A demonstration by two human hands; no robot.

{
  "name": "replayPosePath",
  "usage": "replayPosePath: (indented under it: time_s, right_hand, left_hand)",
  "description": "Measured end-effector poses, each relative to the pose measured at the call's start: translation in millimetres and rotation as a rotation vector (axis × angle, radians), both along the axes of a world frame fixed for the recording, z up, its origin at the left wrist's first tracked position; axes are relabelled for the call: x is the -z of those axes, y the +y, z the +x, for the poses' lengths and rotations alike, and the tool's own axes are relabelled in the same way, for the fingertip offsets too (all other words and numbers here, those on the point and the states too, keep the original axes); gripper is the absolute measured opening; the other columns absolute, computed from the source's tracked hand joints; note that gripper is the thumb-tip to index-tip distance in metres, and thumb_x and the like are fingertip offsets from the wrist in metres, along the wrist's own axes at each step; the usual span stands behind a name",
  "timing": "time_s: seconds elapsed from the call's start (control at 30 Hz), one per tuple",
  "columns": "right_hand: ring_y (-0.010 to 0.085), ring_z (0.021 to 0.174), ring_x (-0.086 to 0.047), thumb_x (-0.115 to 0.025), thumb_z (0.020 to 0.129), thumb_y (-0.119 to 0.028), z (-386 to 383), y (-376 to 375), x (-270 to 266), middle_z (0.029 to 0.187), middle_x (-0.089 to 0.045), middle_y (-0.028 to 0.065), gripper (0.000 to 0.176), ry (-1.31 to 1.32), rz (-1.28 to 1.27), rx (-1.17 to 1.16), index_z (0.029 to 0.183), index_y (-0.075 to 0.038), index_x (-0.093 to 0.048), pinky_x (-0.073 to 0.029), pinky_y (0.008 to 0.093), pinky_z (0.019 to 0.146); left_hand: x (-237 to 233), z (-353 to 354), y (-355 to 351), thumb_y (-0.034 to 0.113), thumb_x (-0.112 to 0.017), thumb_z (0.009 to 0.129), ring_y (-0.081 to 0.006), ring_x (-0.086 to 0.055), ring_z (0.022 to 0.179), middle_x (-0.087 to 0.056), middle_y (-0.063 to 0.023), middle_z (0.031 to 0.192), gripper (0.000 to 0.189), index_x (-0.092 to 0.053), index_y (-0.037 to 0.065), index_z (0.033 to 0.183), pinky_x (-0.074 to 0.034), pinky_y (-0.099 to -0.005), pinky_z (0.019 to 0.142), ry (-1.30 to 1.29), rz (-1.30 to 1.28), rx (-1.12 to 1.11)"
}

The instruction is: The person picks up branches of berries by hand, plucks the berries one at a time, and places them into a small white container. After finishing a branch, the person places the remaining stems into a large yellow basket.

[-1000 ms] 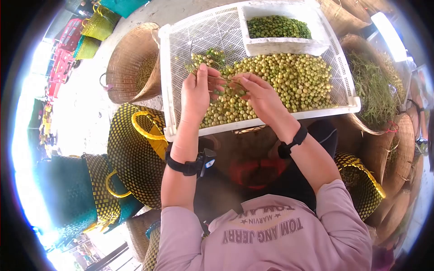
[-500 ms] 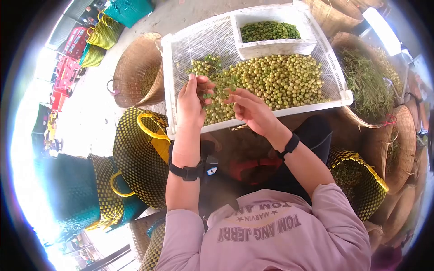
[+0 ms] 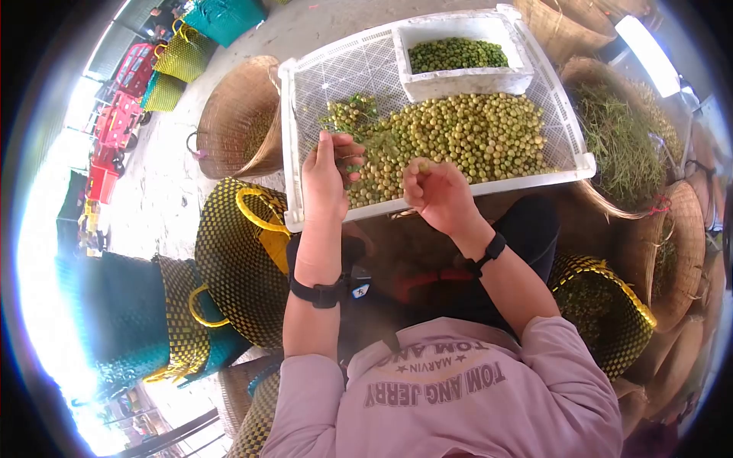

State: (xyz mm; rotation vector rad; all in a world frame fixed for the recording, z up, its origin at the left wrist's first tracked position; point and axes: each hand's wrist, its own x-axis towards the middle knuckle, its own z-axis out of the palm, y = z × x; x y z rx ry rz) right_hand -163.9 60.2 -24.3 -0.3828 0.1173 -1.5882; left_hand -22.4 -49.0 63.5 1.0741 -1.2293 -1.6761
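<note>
A white mesh tray (image 3: 574, 171) holds a heap of small round yellow-green fruits (image 3: 473, 137). A white foam box (image 3: 466, 85) with darker green fruits (image 3: 456, 53) stands at its back. My left hand (image 3: 330, 172) is over the tray's front left part, its fingers curled round a few green fruits. Nearer the middle, over the front rim, my right hand (image 3: 443, 192) has thumb and fingertips drawn together; whatever they pinch is too small to name. A small leafy cluster of fruits (image 3: 351, 113) lies beyond my left hand.
Woven baskets stand left (image 3: 238, 122) and back right (image 3: 565, 30). Stalks fill a basket (image 3: 622, 145) at the right. Black-and-yellow baskets flank my legs, at left (image 3: 237, 282) and right (image 3: 603, 313). Red vehicles (image 3: 118, 122) show far left.
My right hand has moved right and slightly toward me, away from my left hand, and its fingers have drawn together. The leafy sprig between my hands no longer shows clearly.
</note>
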Motion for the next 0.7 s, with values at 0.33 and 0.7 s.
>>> replayPosePath:
  time_s: [0.33, 0.7]
  right_hand:
    - [0.0081, 0.063, -0.044, -0.046, 0.095, -0.024, 0, -7, -11, 0.08, -0.053, 0.001, 0.021, 0.266, 0.262, 0.152, 0.099, -0.005, -0.057, -0.033, 0.0204, 0.054]
    - [0.0122, 0.075, -0.053, -0.054, 0.091, -0.025, -74, -23, 17, 0.085, -0.058, 0.0016, 0.023, 1.391, 0.243, 0.952, 0.096, -0.003, -0.059, -0.043, 0.0252, 0.068]
  left_hand:
    - [2, -7, 8, 0.034, -0.041, 0.1, -0.0102, -0.053, 0.065, -0.061, -0.0057, 0.08, 0.032, -0.056, 0.006, 0.095, -0.039, -0.0225, 0.052, -0.035, 0.022, 0.035]
    - [11, -2, 3, 0.036, -0.037, 0.1, -0.0099, -0.058, 0.066, -0.065, -0.006, 0.082, 0.036, -0.057, 0.006, 0.095, -0.043, -0.0233, 0.054, -0.077, 0.009, 0.014]
